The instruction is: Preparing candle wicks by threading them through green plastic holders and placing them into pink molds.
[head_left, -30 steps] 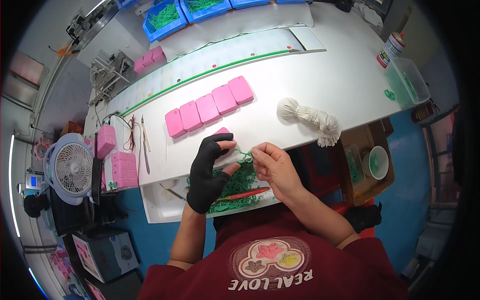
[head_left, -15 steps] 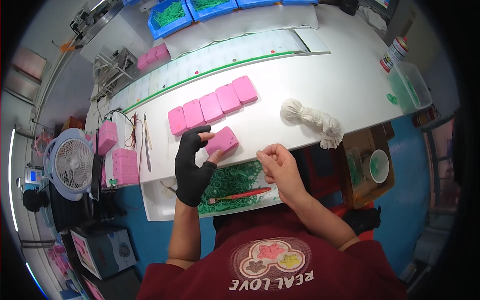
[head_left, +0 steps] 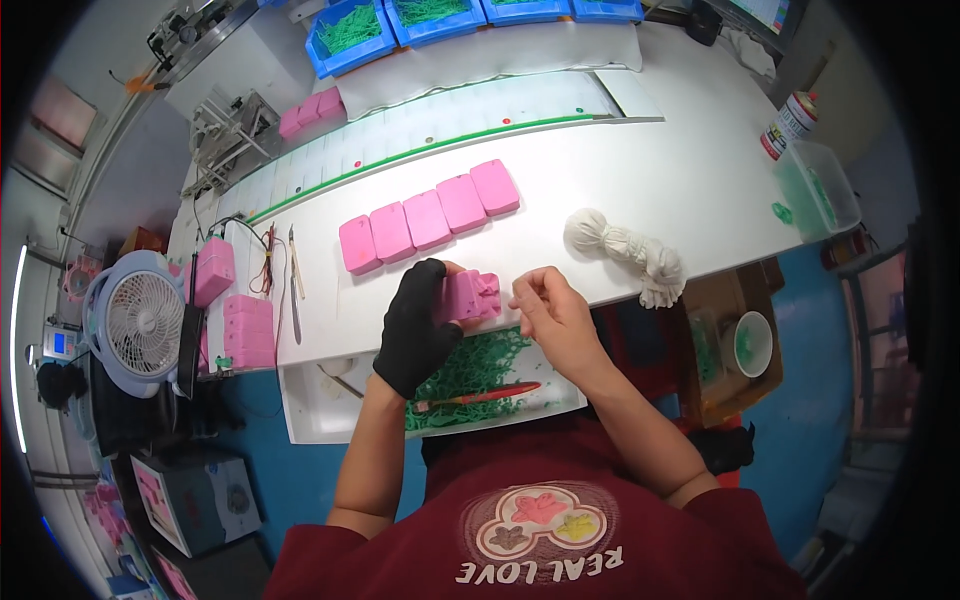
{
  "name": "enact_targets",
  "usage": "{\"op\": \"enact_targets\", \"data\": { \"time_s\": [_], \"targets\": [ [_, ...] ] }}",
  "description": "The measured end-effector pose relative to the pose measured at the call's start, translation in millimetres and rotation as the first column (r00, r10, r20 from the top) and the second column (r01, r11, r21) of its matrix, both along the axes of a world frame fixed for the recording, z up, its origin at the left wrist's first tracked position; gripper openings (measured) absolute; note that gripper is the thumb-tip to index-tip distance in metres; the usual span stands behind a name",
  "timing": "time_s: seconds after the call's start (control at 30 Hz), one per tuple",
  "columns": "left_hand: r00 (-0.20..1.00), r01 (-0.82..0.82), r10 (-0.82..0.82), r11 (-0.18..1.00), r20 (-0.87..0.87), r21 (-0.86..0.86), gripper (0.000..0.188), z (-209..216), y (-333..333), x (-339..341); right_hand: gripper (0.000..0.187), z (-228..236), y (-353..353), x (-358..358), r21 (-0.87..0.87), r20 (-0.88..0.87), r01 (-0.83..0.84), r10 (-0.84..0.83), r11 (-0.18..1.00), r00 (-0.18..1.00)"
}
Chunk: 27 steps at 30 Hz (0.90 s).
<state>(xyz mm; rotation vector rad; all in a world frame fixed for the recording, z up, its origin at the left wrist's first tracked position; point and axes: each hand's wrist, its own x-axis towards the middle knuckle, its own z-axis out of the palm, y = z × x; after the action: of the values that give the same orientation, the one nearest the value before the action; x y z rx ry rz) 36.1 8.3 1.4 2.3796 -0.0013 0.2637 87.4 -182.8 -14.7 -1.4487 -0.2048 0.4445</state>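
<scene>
Pink block [head_left: 461, 296] has a smooth face and jagged end.

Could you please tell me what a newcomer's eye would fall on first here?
Probably the row of five pink blocks, bright against the middle of the white table. Just below it, the black-gloved left hand holds another pink block, with the bare right hand close beside it. Under the table's near edge, tangled green pieces fill much of an open white drawer.
</scene>
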Motion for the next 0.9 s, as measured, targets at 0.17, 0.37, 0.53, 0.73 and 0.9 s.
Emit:
{"op": "enact_targets", "data": {
  "time_s": [0.17,0.37,0.53,0.73,0.9],
  "targets": [
    [0.992,0.026,-0.071,0.926,-0.106,-0.377,0.051,5.2,-13.3,-4.8,0.028,-0.6,4.9,6.8,-0.204,0.138,-0.145,0.175,0.968,0.975],
    [0.98,0.188,-0.143,0.886,0.136,-0.424,0.054,-8.4,-12.9,-4.6,0.019,-5.6,-2.2,5.4,0.127,-0.164,-0.136,0.156,0.982,0.974],
    [0.975,0.221,-0.201,0.811,0.097,-0.541,0.056,-10.7,-17.2,-7.3,0.019,1.4,-3.1,4.6,0.14,-0.113,-0.171,0.187,0.975,0.976],
    [0.961,0.274,-0.232,0.878,0.151,-0.392,0.053,-3.7,-16.5,-6.6,0.02,-9.2,-3.1,10.2,-0.001,0.031,-0.138,0.138,0.99,0.99],
    [0.984,0.025,0.08,0.825,0.161,-0.565,0.041,-18.3,-37.3,-10.1,0.022,3.1,8.7,-8.0,0.098,0.168,0.006,-0.022,0.995,0.986]
  ]
}}
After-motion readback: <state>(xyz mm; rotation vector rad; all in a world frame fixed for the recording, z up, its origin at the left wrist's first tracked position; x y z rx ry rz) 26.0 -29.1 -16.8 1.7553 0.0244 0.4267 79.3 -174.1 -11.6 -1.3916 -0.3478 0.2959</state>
